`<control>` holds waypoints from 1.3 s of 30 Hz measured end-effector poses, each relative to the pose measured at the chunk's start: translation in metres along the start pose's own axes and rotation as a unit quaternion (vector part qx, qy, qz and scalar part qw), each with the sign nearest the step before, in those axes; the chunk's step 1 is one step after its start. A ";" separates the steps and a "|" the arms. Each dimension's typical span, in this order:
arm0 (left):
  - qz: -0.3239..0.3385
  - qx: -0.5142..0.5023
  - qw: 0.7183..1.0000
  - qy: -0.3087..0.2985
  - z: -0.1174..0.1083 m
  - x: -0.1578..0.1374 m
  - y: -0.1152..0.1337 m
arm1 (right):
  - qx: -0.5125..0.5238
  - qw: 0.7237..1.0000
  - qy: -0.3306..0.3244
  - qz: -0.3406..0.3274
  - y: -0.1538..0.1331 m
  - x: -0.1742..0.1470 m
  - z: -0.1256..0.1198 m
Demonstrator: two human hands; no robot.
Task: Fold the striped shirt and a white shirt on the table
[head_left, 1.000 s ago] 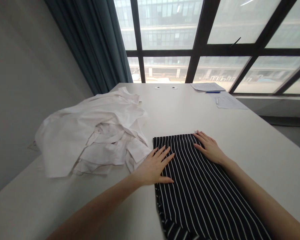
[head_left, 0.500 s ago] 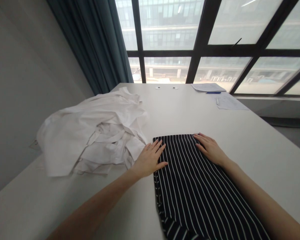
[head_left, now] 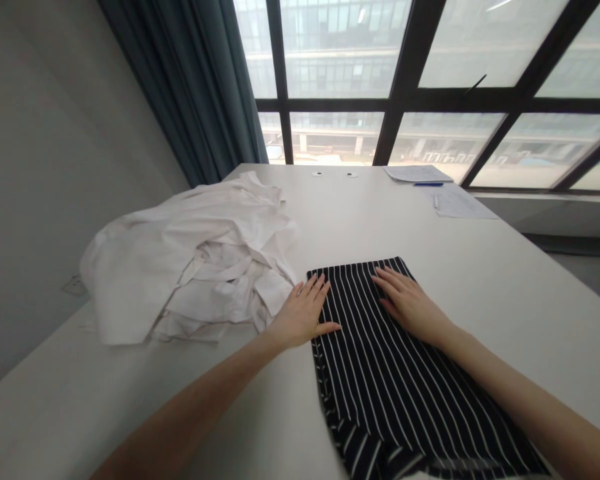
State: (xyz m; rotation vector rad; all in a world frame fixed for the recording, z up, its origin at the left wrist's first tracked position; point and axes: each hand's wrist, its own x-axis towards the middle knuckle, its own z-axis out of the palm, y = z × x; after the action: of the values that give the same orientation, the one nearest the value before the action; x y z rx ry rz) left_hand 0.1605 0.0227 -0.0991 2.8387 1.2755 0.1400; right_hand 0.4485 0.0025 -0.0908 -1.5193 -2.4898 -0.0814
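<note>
The left hand (head_left: pixel 300 317) and right hand (head_left: pixel 413 308) lie flat, fingers slightly apart, on one striped cloth (head_left: pixel 380 367) on the bench (head_left: pixel 340 220). One white heap (head_left: pixel 180 230) sits left; two papers (head_left: pixel 465 204) and one pen (head_left: pixel 429 184) lie beyond.

Left grip (head_left: pixel 301 315), right grip (head_left: pixel 414 305) palm-down

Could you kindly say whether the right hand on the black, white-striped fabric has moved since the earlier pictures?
Yes: the right hand has shifted slightly left, judged against the dark window frame.
</note>
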 end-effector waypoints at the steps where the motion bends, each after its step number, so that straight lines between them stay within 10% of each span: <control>1: -0.002 0.000 1.000 0.000 0.000 0.000 0.000 | 0.015 1.000 -0.012 -0.018 -0.013 -0.007 0.000; 19: -0.020 -0.031 0.998 0.055 -0.020 0.018 -0.003 | 0.167 0.961 -0.161 -0.149 -0.085 -0.073 -0.040; 28: 0.070 -0.064 0.993 0.066 -0.029 0.032 0.027 | 0.399 0.860 -0.247 -0.200 -0.117 -0.056 -0.070; 35: 0.168 -0.107 0.980 0.020 -0.027 -0.014 0.063 | 0.234 0.966 0.058 0.088 -0.027 -0.034 -0.049; 39: 0.291 -0.133 0.947 -0.018 -0.030 -0.038 0.071 | 0.105 0.991 0.038 0.078 0.008 -0.017 -0.012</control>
State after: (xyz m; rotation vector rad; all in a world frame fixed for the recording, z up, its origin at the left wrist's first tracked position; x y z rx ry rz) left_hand 0.1856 -0.0533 -0.0680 2.8555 0.3381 0.2463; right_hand 0.4654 -0.0105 -0.0831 -1.5820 -2.2328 0.1400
